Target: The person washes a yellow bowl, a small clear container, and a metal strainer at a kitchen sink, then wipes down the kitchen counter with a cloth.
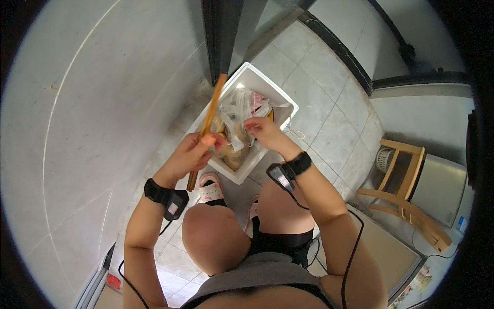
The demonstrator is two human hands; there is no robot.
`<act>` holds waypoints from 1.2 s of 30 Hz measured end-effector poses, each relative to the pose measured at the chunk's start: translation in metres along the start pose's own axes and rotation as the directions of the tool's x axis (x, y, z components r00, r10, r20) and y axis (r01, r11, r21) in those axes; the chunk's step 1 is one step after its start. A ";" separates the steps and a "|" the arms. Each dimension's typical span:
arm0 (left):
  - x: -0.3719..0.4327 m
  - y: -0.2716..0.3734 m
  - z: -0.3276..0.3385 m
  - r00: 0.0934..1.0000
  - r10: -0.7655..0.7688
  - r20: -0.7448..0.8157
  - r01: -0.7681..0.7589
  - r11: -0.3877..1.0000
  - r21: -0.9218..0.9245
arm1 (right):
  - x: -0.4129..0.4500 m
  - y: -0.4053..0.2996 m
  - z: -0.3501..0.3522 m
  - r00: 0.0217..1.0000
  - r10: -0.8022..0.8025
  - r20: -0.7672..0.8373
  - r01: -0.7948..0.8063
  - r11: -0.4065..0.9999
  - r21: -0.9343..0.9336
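In my left hand (193,152) is a thin bundle of brown wooden chopsticks (212,106), slanting across the left rim of a white foam box (270,83). The box stands on the floor before my feet. Clear and white plastic bags (237,102) lie crumpled inside it, one with red print. Tan, lumpy items (231,160) show through the plastic lower in the box; what they are is unclear. My right hand (266,133) hovers over the box's right side with curled fingers at the bags. Whether it grips the plastic cannot be made out.
A grey wall (115,96) runs along the left, meeting a dark door frame (220,38) behind the box. At the right a wooden chair (405,193) stands near a white plastic basket (384,159). A white cord (297,134) hangs beside the box above grey floor tiles (320,100).
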State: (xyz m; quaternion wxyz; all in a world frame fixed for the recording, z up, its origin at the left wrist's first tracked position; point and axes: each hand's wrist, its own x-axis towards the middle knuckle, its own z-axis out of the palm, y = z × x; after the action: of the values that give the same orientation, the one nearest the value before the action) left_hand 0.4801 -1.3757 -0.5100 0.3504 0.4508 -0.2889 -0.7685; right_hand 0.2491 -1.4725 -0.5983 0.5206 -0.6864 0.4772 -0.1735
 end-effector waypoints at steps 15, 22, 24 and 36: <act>-0.015 0.009 -0.001 0.999 0.044 0.011 -0.044 0.998 0.050 | 0.070 0.079 0.083 0.669 0.665 0.332 -0.738 0.649 0.185; -0.014 0.013 0.004 0.999 0.040 0.018 -0.042 0.993 0.111 | 0.081 0.103 0.087 0.684 0.662 0.307 -0.718 0.685 0.121; -0.014 0.008 -0.003 0.998 0.048 0.032 -0.051 0.995 0.086 | 0.075 0.102 0.071 0.687 0.684 0.245 -0.714 0.698 0.055; -0.016 0.004 -0.001 0.999 0.024 -0.046 -0.018 0.993 0.115 | -0.065 -0.037 -0.025 0.953 0.301 -0.026 -0.269 0.885 0.381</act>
State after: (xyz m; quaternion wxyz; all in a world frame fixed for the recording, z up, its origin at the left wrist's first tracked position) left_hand 0.4877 -1.3652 -0.4997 0.3388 0.4854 -0.3289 -0.7358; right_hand 0.2165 -1.4318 -0.5388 0.6409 -0.4893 0.5525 -0.2114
